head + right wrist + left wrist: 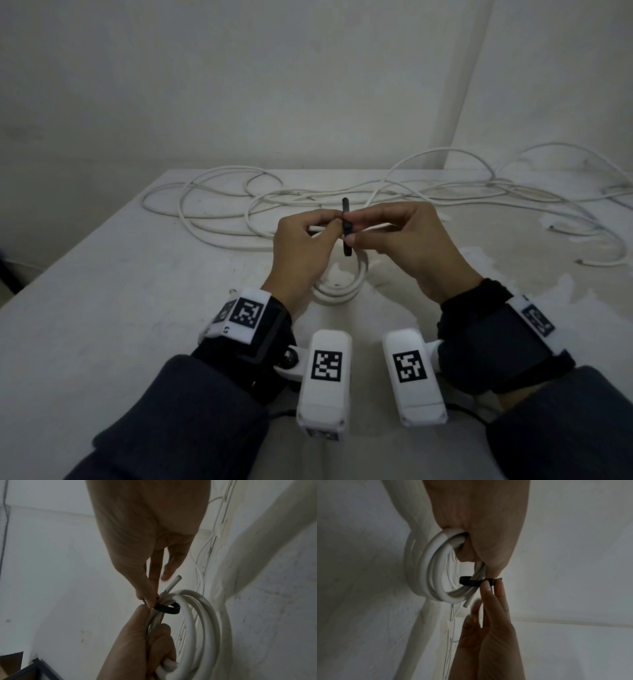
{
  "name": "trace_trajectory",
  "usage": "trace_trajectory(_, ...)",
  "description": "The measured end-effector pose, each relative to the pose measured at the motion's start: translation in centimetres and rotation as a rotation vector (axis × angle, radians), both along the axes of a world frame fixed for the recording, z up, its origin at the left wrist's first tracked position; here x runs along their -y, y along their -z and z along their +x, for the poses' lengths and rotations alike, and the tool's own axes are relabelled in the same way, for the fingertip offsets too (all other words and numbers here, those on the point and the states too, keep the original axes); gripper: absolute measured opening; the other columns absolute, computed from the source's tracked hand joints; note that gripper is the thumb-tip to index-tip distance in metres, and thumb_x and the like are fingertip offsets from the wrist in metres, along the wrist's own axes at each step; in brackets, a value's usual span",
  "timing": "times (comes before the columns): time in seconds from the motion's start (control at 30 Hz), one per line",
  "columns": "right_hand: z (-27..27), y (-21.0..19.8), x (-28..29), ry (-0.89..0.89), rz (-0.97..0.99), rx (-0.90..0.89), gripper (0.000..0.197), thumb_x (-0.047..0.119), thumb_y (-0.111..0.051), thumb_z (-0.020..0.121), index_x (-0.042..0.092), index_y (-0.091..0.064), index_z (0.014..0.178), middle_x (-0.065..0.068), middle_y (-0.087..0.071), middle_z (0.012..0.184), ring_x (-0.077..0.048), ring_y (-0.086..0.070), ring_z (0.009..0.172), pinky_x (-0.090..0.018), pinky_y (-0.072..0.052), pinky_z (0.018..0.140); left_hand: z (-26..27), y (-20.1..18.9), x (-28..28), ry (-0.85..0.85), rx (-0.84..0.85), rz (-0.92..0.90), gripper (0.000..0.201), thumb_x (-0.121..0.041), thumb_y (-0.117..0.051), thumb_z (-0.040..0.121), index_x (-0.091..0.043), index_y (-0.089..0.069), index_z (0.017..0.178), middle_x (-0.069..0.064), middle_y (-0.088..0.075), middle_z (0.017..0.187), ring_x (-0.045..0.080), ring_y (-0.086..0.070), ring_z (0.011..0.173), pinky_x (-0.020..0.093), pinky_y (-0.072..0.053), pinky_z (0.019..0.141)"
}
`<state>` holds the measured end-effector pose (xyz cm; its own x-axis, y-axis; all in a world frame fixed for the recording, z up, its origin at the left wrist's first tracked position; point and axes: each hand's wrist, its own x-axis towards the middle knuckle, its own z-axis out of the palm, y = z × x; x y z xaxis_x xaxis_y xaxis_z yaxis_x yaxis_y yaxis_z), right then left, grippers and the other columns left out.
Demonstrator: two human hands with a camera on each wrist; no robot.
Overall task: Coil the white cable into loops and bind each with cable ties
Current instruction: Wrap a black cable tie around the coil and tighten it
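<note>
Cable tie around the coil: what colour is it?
Black. The cable tie shows best in the left wrist view, looped around the white coil.

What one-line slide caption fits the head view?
Left hand holds the coiled white cable while right hand pinches a black cable tie around it.

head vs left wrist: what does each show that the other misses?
Head only: loose white cable sprawled over the table, and both wrist cameras.
Left wrist only: the black cable tie looped around the coil's strands, and the cut cable end sticking out.
Both: left hand holding the coil, right hand pinching the tie.
</note>
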<state>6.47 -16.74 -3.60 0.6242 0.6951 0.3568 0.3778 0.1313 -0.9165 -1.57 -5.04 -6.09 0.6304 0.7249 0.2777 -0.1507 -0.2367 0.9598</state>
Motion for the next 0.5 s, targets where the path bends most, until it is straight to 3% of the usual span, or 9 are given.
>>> trace_trajectory(0.1, 0.33, 0.13, -0.09, 0.031, 0.005, 0.021, 0.031, -0.004, -0.080, 0.068, 0.022, -0.074, 0.085, 0.010, -0.072, 0.071, -0.003, -0.063, 0.072, -0.015, -0.046, 0.074, -0.12, 0.01, 0.02, 0.007, -0.018, -0.037, 0.014, -0.009, -0.062, 0.089, -0.010, -0.075, 0.094, -0.008, -0.061, 0.060, -0.001, -0.046, 0.039, 0.013, -0.033, 0.045)
trace_trajectory(0.17, 0.38, 0.11, -0.04, -0.002, -0.002, 0.003, 0.035, -0.005, -0.081, 0.066, 0.022, -0.073, 0.088, 0.005, -0.071, 0.073, -0.002, -0.061, 0.071, -0.016, -0.047, 0.077, -0.27, -0.07, 0.23, 0.029, -0.017, -0.113, 0.015, -0.007, -0.060, 0.090, -0.007, -0.074, 0.097, -0.009, -0.059, 0.054, 0.000, -0.043, 0.036, 0.013, -0.031, 0.039)
trace_trajectory(0.33, 0.39, 0.19, -0.09, -0.041, -0.036, 0.060, 0.040, -0.005, -0.084, 0.062, 0.019, -0.070, 0.090, -0.005, -0.071, 0.085, -0.004, -0.067, 0.080, -0.011, -0.048, 0.070, -0.52, -0.29, 0.75, 0.078, -0.023, -0.220, 0.016, -0.007, -0.058, 0.092, -0.003, -0.072, 0.097, 0.006, -0.055, 0.061, 0.007, -0.032, 0.039, 0.016, -0.027, 0.037)
trace_trajectory(0.4, 0.54, 0.37, -0.09, -0.047, -0.005, 0.029, 0.034, -0.005, -0.082, 0.065, 0.016, -0.071, 0.089, -0.003, -0.073, 0.087, -0.008, -0.070, 0.083, -0.017, -0.053, 0.073, -0.52, -0.27, 0.76, 0.080, -0.025, -0.243, 0.015, -0.006, -0.058, 0.091, -0.003, -0.072, 0.095, 0.004, -0.048, 0.056, 0.009, -0.029, 0.041, 0.016, -0.026, 0.038)
trace_trajectory(0.5, 0.69, 0.58, -0.15, -0.032, 0.018, 0.034, 0.029, -0.003, -0.081, 0.068, 0.016, -0.072, 0.088, 0.000, -0.074, 0.085, -0.012, -0.071, 0.084, -0.024, -0.056, 0.079, -0.50, -0.27, 0.81, 0.071, -0.032, -0.250, 0.014, -0.007, -0.057, 0.091, -0.004, -0.071, 0.094, 0.007, -0.045, 0.062, 0.011, -0.028, 0.044, 0.017, -0.025, 0.038)
